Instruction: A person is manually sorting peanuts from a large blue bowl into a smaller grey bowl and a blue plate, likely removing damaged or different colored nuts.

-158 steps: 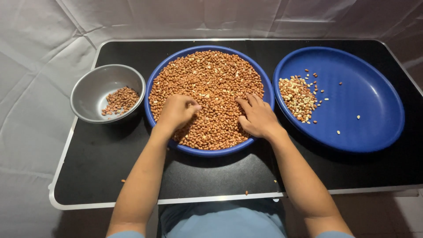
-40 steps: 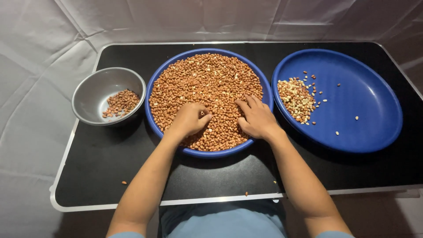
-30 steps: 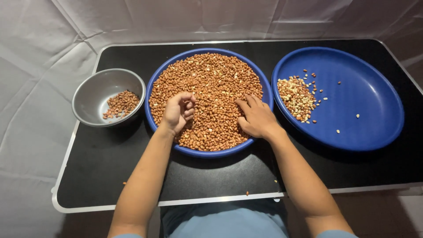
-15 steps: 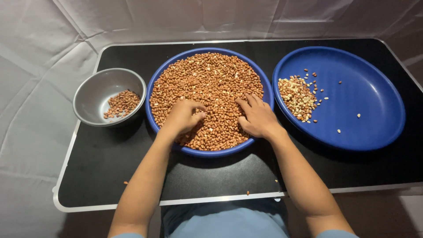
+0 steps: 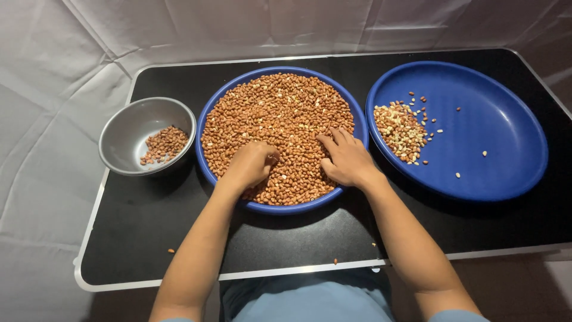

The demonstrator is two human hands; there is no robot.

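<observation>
On the black table (image 5: 149, 226), the middle blue plate (image 5: 210, 119) is full of small red-brown peanuts (image 5: 280, 113). Both hands stay in the pile, about where they were half a second ago. Left hand (image 5: 250, 164) is curled over nuts, fingers bent shut. Right hand (image 5: 345, 160) lies flat and open on them.

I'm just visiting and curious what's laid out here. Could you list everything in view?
table: one, black top with pale rim, under everything
white cloth: one, white, draped behind and around the table
middle plate: one, blue, centre, heaped with red-brown peanuts
right plate: one, blue, right, small pile of pale nuts at its left side
bowl: one, grey metal, left, a few peanuts inside
stray nuts: a few, on the table's near part
left hand: curled, on the peanuts
right hand: fingers spread, on the peanuts
</observation>
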